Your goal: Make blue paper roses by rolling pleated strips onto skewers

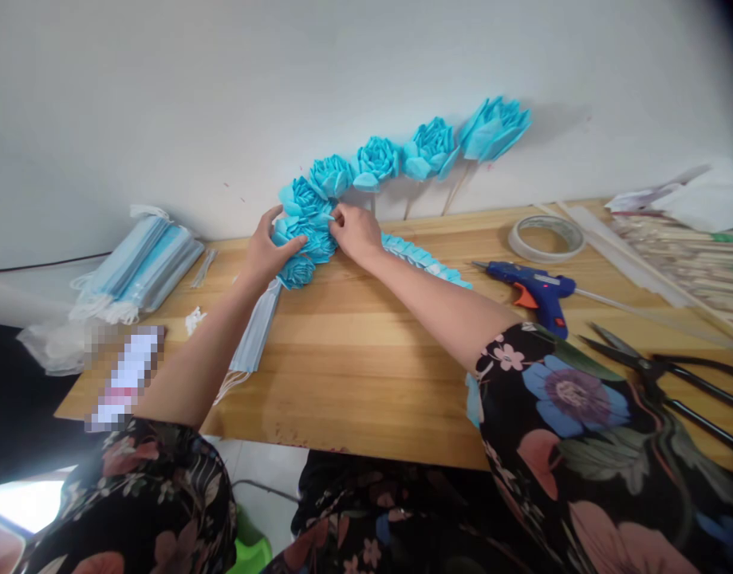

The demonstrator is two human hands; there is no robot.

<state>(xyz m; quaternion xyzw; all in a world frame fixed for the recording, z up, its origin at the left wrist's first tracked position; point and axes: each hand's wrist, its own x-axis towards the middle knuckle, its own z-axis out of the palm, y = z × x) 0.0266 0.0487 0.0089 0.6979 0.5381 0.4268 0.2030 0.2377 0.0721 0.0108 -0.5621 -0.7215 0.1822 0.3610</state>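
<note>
At the back of the table, blue handmade flowers [294,231] with folded petals cluster between my hands. My left hand [269,245] cups the left side of one, thumb on its front and fingers around its edge. My right hand [355,231] is closed in a pinch at the right edge of the same cluster, its fingertips against a petal. Several more blue flowers [378,162] on thin sticks lean in a row along the wall. Behind my right forearm lies a strip of folded blue pieces [426,259]. A face mask [257,331] rests below my left hand.
To the left are stacked face masks [142,267], thin wires [204,269] and a blurred-out phone-like item [127,379]. On the right lie a tape roll [546,239], a blue glue gun [537,288], black scissors [650,371] and a pile of sticks [695,267].
</note>
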